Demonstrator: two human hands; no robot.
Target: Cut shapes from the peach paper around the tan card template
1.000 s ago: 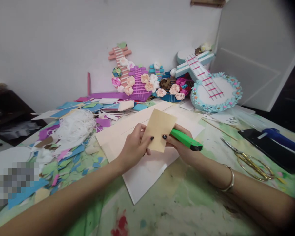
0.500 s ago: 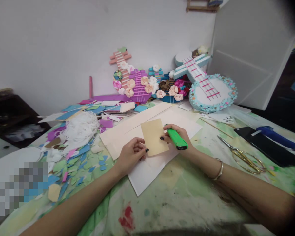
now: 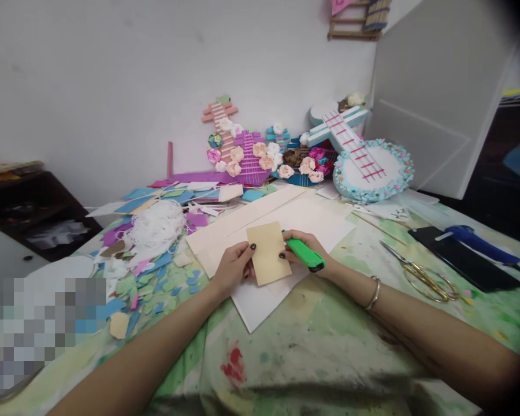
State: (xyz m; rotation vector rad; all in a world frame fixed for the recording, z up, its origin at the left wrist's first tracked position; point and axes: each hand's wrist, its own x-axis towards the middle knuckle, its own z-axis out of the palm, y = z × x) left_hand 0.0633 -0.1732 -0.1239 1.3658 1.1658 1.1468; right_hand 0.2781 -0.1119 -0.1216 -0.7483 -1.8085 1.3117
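A small pale-yellow piece of card (image 3: 267,255) is held up between my hands, above a stack of large cream and white sheets (image 3: 260,306). My left hand (image 3: 230,268) pinches its left edge, thumb on the front face. At its right edge, the thumb of my right hand (image 3: 318,247) presses on the card. That same hand also carries a bright green box cutter (image 3: 303,254) with a black end, lying across the fingers and pointing down to the right. The cutter's blade cannot be made out.
Gold-handled scissors (image 3: 431,280), a black phone-like slab (image 3: 468,260) and a blue glue gun (image 3: 479,242) lie at right. Paper scraps (image 3: 164,283) and tangled white string (image 3: 158,224) spread at left. Paper-flowered craft guitars (image 3: 375,170) lean along the wall.
My left thumb has come up onto the front of the card, and the left fingers now grip its edge. The right hand still holds the cutter and the card. The view has shifted slightly.
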